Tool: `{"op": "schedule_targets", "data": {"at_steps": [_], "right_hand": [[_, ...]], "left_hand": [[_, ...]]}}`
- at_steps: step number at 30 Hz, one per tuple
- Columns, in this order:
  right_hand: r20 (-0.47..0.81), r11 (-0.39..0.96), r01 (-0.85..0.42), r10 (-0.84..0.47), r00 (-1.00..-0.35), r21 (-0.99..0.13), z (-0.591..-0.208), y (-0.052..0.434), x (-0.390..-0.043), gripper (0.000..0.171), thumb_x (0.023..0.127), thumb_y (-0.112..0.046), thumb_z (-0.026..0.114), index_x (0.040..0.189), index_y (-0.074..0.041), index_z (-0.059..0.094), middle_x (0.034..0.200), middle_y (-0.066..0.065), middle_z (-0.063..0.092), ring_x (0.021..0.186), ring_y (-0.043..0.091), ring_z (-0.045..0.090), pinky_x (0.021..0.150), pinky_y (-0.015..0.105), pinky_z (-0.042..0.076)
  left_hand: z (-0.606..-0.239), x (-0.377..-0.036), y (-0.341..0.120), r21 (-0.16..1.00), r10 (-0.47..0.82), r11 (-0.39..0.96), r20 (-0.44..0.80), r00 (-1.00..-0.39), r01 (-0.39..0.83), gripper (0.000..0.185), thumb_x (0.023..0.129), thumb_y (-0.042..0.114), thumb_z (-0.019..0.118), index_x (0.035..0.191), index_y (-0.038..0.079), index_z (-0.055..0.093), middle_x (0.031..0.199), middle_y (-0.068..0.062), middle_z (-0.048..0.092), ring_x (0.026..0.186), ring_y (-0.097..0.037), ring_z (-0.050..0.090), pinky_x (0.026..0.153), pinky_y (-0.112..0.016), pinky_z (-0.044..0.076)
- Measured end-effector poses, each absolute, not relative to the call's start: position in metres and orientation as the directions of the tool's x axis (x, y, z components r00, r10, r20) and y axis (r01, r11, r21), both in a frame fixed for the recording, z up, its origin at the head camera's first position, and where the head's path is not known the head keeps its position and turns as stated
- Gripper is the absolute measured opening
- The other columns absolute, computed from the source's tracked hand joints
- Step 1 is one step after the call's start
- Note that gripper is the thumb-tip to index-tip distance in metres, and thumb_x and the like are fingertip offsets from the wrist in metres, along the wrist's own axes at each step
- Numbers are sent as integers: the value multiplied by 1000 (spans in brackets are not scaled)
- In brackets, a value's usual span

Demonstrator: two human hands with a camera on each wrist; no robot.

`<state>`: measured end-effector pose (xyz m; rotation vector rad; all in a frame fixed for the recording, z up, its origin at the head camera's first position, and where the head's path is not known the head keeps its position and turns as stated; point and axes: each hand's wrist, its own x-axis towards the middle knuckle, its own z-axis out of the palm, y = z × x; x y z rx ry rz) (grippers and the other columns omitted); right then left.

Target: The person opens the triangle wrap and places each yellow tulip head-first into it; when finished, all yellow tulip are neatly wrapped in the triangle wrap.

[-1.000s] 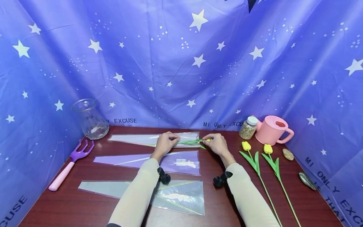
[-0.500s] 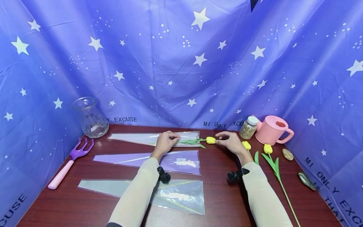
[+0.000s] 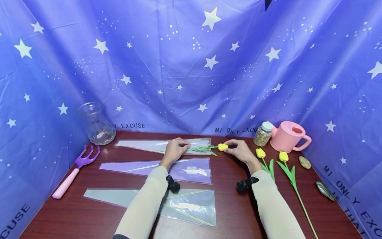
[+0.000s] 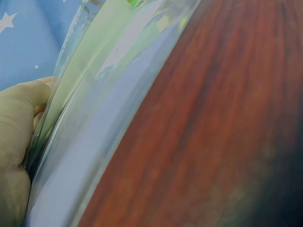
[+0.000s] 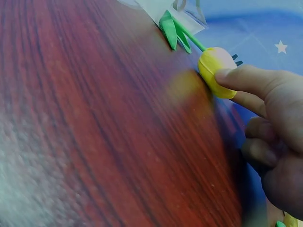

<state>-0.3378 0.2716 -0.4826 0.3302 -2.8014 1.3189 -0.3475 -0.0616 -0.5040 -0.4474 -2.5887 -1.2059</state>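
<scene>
Tulip [image 3: 222, 147] half inside the sleeve [image 3: 161, 146] — your right hand [image 3: 241, 151] pinches its bud, your left hand [image 3: 174, 150] grips the sleeve.

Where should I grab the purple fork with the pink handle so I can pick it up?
Take the garden fork by its pink handle, reaching down from above. It lies flat on the table near the left edge, with the handle pointing toward you and the purple prongs pointing away toward the glass vase. The handle looks smooth, long and free all round, so fingers probably wrap it easily.
</scene>
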Motion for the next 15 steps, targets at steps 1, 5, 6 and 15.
{"op": "schedule_targets", "data": {"at_steps": [1, 5, 6, 15], "right_hand": [[109, 610, -191, -170, -979, -769, -482, 271, -338, 31, 88, -11, 81, 118, -7, 75, 119, 16, 73, 111, 30, 66, 93, 41, 53], [74, 549, -145, -151, -986, -823, -482, 268, -337, 29, 89, -8, 78, 118, -5, 74, 90, 11, 71, 68, 16, 61, 60, 28, 50], [65, 530, -134, -146, -987, -837, -481, 268, -337, 29, 90, -7, 78, 118, -4, 73, 85, 9, 69, 62, 15, 56, 54, 27, 48], [155, 536, -219, -161, -975, -815, -482, 266, -337, 27, 89, -7, 79, 114, -1, 74, 101, 18, 72, 85, 18, 60, 74, 23, 50]], "left_hand": [[-504, -348, -62, 697, 169, 609, 353, -920, 379, 10, 91, 24, 80, 98, 19, 85, 101, 0, 78, 97, -21, 72, 92, -40, 55], [-502, -347, -61, 704, 166, 603, 349, -922, 375, 10, 91, 23, 80, 98, 19, 85, 101, -1, 77, 95, -21, 71, 91, -40, 55], [-501, -347, -61, 707, 165, 601, 346, -924, 372, 10, 91, 23, 80, 98, 19, 84, 101, -1, 77, 96, -21, 71, 91, -40, 55], [-500, -345, -60, 712, 161, 599, 341, -926, 366, 10, 92, 22, 79, 99, 18, 84, 101, -2, 77, 92, -20, 69, 89, -39, 55]]}}
